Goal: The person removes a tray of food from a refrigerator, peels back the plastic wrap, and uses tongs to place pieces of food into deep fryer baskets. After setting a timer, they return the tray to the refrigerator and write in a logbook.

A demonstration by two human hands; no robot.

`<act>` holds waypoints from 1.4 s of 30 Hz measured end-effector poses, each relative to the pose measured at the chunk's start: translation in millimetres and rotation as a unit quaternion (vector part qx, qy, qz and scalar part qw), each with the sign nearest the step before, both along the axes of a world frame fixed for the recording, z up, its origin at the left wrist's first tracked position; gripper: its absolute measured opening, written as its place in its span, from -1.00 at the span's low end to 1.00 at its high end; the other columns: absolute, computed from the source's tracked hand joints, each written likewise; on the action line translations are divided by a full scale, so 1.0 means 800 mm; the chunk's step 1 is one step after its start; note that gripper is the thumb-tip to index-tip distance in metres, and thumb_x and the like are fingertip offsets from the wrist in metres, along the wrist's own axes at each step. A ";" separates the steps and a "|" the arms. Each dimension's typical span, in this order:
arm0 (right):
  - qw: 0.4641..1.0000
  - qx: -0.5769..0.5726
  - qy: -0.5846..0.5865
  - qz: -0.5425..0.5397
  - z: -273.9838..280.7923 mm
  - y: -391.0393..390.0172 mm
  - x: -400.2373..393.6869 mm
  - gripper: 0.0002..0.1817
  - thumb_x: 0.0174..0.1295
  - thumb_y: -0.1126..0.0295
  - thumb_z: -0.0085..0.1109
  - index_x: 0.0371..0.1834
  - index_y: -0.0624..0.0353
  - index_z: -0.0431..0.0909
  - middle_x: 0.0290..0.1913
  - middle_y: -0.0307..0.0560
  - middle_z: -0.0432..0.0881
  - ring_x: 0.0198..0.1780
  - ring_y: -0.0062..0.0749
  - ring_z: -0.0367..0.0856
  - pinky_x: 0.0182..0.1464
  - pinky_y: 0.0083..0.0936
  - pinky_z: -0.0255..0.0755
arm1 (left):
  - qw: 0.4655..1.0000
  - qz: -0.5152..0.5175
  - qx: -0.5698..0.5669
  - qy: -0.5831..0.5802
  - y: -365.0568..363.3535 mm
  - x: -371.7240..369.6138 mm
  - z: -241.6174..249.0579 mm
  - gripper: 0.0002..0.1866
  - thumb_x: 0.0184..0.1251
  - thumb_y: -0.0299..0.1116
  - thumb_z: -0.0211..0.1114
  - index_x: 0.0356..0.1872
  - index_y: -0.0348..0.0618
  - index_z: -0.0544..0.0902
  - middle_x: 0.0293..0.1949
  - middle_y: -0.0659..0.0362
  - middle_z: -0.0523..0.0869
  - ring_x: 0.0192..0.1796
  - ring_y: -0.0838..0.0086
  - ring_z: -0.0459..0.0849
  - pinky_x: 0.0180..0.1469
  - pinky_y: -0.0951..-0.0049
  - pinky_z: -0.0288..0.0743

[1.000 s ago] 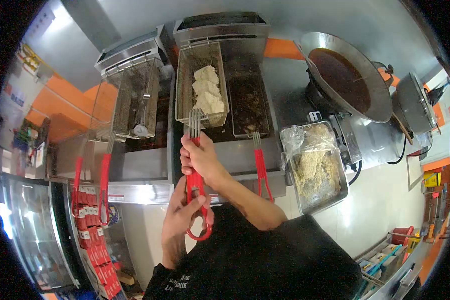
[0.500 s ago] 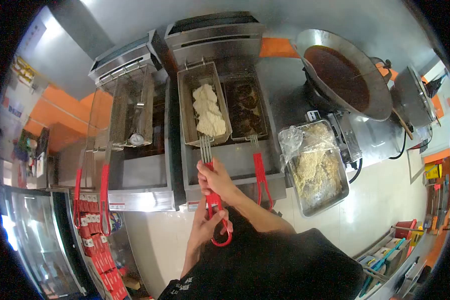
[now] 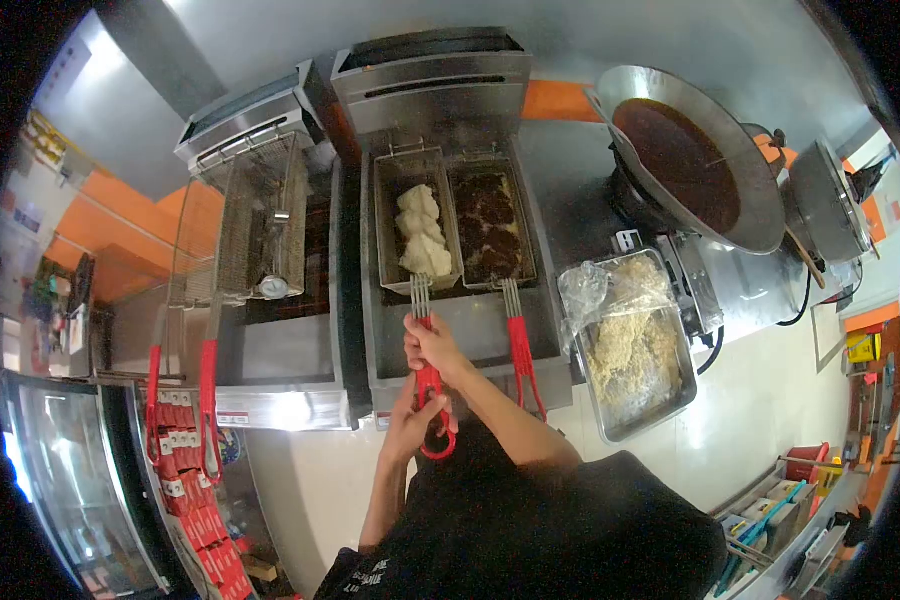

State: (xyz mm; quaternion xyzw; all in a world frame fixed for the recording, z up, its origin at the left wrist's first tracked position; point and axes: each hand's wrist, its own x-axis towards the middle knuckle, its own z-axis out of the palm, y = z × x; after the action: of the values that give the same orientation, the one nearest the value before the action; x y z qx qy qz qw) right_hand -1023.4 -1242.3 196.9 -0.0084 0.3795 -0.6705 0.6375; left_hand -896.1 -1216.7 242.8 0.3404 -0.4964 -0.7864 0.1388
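My right hand [image 3: 436, 350] is closed around the upper part of the red handle of a fry basket [image 3: 388, 215]. Farther down the same handle, near its looped end, my left hand [image 3: 410, 422] grips it too. Pale, flour-coated pieces [image 3: 422, 230] lie in a row inside the basket, which sits in the left well of the middle fryer [image 3: 390, 350]. Beside it, a second basket [image 3: 489, 225] rests in dark oil with brown contents; its red handle [image 3: 522, 360] points toward me, untouched.
A wide pan of dark brown liquid [image 3: 675, 160] stands at the back right, a lidded pot [image 3: 820, 200] beyond it. Nearer is a metal tray [image 3: 635, 420] of breading, partly under plastic. Another fryer at left bears wire baskets [image 3: 255, 220] and a dial thermometer [image 3: 273, 287].
The basket in my hands has gone down into the left fryer well, shifting slightly right in view. Both hands have moved with it and keep their hold on the handle.
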 end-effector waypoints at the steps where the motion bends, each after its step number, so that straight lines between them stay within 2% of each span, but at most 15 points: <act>1: 1.000 -0.002 0.003 -0.001 -0.005 -0.003 0.000 -0.76 0.26 0.23 0.07 -0.39 -0.01 0.19 -0.65 -0.39 0.18 -0.69 -0.68 0.15 -0.70 -0.63 0.11 | 1.000 -0.005 -0.018 -0.018 -0.004 0.001 -0.008 -0.71 0.27 -0.53 0.08 0.00 -0.20 0.30 -0.45 0.17 0.53 -0.56 0.44 0.60 -0.61 0.56 0.37; 6: 0.999 0.049 0.009 -0.017 -0.044 -0.006 0.008 -0.78 0.23 0.25 0.10 -0.37 0.01 0.24 -0.62 -0.36 0.23 -0.69 -0.68 0.20 -0.69 -0.61 0.15 | 1.000 -0.012 -0.018 -0.020 -0.007 0.007 -0.041 -0.69 0.27 -0.49 0.10 0.02 -0.19 0.32 -0.45 0.16 0.54 -0.54 0.43 0.60 -0.58 0.52 0.42; 12: 0.966 0.163 0.188 0.068 -0.082 -0.006 0.010 -0.84 0.21 0.29 0.08 -0.28 0.11 0.39 -0.54 -0.12 0.53 -0.54 -0.32 0.56 -0.56 -0.41 0.44 | 0.999 -0.005 -0.041 -0.017 -0.001 0.020 -0.082 -0.67 0.27 -0.51 0.10 0.03 -0.23 0.30 -0.43 0.14 0.55 -0.53 0.44 0.59 -0.52 0.53 0.47; 14: 0.817 0.143 0.559 0.010 -0.157 -0.009 0.021 -0.73 0.19 0.26 0.11 -0.14 0.16 0.40 -0.46 0.00 0.59 -0.46 -0.20 0.60 -0.43 -0.38 0.50 | 0.998 0.017 -0.059 -0.032 0.001 0.026 -0.094 -0.62 0.27 -0.50 0.11 0.08 -0.24 0.28 -0.43 0.14 0.55 -0.53 0.45 0.59 -0.49 0.51 0.49; 16: 0.734 0.115 0.668 0.039 -0.154 0.007 0.015 -0.64 0.17 0.23 0.13 -0.05 0.18 0.41 -0.39 0.08 0.62 -0.38 -0.11 0.63 -0.31 -0.39 0.52 | 0.996 0.057 -0.043 -0.051 0.004 0.032 -0.102 -0.57 0.26 -0.51 0.12 0.14 -0.25 0.25 -0.42 0.13 0.56 -0.52 0.46 0.59 -0.47 0.49 0.51; 18: 0.809 0.096 0.561 0.149 -0.046 0.044 -0.021 -0.59 0.15 0.19 0.14 -0.01 0.19 0.42 -0.32 0.14 0.64 -0.33 -0.06 0.63 -0.23 -0.41 0.51 | 0.993 0.054 -0.083 -0.061 0.003 0.033 -0.104 -0.53 0.25 -0.50 0.14 0.17 -0.25 0.25 -0.38 0.15 0.57 -0.50 0.49 0.58 -0.46 0.50 0.51; 20: 0.849 0.031 0.519 0.098 -0.029 0.087 -0.051 -0.68 0.19 0.33 0.13 -0.03 0.22 0.44 -0.34 -0.11 0.60 -0.28 -0.50 0.60 -0.32 -0.55 0.49 | 0.986 0.052 -0.145 -0.069 0.005 0.033 -0.109 -0.55 0.24 -0.50 0.16 0.15 -0.25 0.29 -0.35 0.16 0.58 -0.46 0.51 0.59 -0.45 0.53 0.51; 22: 0.892 0.043 0.449 0.020 0.020 0.143 -0.087 -0.73 0.20 0.39 0.12 -0.06 0.23 0.46 -0.37 -0.14 0.59 -0.34 -0.56 0.58 -0.31 -0.59 0.49 | 0.977 0.049 -0.180 -0.107 0.006 0.033 -0.102 -0.62 0.24 -0.45 0.18 0.08 -0.25 0.37 -0.32 0.19 0.60 -0.37 0.55 0.59 -0.36 0.54 0.50; 25: 0.815 0.117 0.555 -0.115 -0.019 0.243 -0.170 -0.79 0.20 0.46 0.09 -0.11 0.25 0.48 -0.42 -0.17 0.58 -0.41 -0.59 0.56 -0.34 -0.65 0.44 | 0.954 0.078 -0.253 -0.143 0.012 0.032 -0.094 -0.68 0.24 -0.40 0.19 -0.01 -0.27 0.44 -0.29 0.15 0.58 -0.25 0.46 0.57 -0.22 0.44 0.47; 28: 0.715 0.271 0.612 -0.201 -0.022 0.338 -0.234 -0.86 0.18 0.50 0.08 -0.21 0.27 0.51 -0.48 -0.18 0.56 -0.42 -0.62 0.54 -0.34 -0.67 0.41 | 0.865 0.141 -0.418 -0.240 0.023 0.024 -0.077 -0.72 0.23 -0.40 0.18 -0.07 -0.28 0.47 -0.24 0.05 0.55 -0.16 0.31 0.55 -0.11 0.34 0.42; 31: 0.620 0.292 0.681 -0.260 -0.052 0.408 -0.292 -0.87 0.13 0.44 0.14 -0.30 0.24 0.54 -0.47 -0.03 0.61 -0.44 -0.40 0.59 -0.40 -0.50 0.41 | 0.803 0.193 -0.527 -0.201 0.052 -0.020 -0.017 -0.78 0.18 -0.46 0.19 -0.16 -0.30 0.50 -0.22 0.01 0.55 -0.14 0.22 0.53 -0.06 0.32 0.38; 36: 0.565 0.276 0.759 -0.167 -0.039 0.404 -0.384 -0.82 0.06 0.43 0.20 -0.28 0.25 0.55 -0.41 0.04 0.63 -0.37 -0.14 0.60 -0.30 -0.40 0.45 | 0.838 0.053 -0.527 -0.127 0.141 -0.157 0.023 -0.75 0.13 -0.47 0.23 -0.14 -0.26 0.51 -0.22 0.02 0.58 -0.14 0.20 0.57 -0.08 0.33 0.42; 39: 0.516 0.116 0.842 -0.108 -0.055 0.375 -0.437 -0.75 0.08 0.34 0.19 -0.20 0.20 0.54 -0.33 0.07 0.63 -0.28 -0.09 0.61 -0.18 -0.27 0.48 | 0.840 -0.020 -0.527 -0.130 0.179 -0.266 -0.022 -0.67 0.12 -0.36 0.27 -0.08 -0.20 0.51 -0.09 -0.02 0.55 -0.06 0.14 0.58 -0.03 0.22 0.43; 40: 0.482 0.082 0.869 -0.080 -0.055 0.362 -0.442 -0.74 0.10 0.29 0.16 -0.18 0.17 0.54 -0.29 0.07 0.63 -0.22 -0.07 0.61 -0.12 -0.22 0.47 | 0.787 0.005 -0.596 -0.161 0.179 -0.299 -0.059 -0.65 0.12 -0.34 0.26 -0.05 -0.17 0.50 -0.06 -0.03 0.54 -0.07 0.13 0.58 -0.02 0.19 0.43; 42: 0.556 0.153 0.809 0.117 -0.045 0.341 -0.440 -0.74 0.14 0.24 0.10 -0.19 0.16 0.54 -0.26 0.05 0.63 -0.14 -0.08 0.57 -0.07 -0.19 0.44 | 0.725 -0.013 -0.652 -0.222 0.180 -0.330 -0.135 -0.61 0.12 -0.31 0.26 -0.01 -0.12 0.48 -0.03 -0.04 0.53 -0.08 0.09 0.58 0.00 0.14 0.42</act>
State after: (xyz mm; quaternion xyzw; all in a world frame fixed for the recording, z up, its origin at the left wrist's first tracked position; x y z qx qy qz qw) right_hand -1375.3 -969.5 160.5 -0.4940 0.8280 -0.2330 0.1271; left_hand -1159.8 -1072.9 134.7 0.3239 -0.9080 -0.1728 0.2021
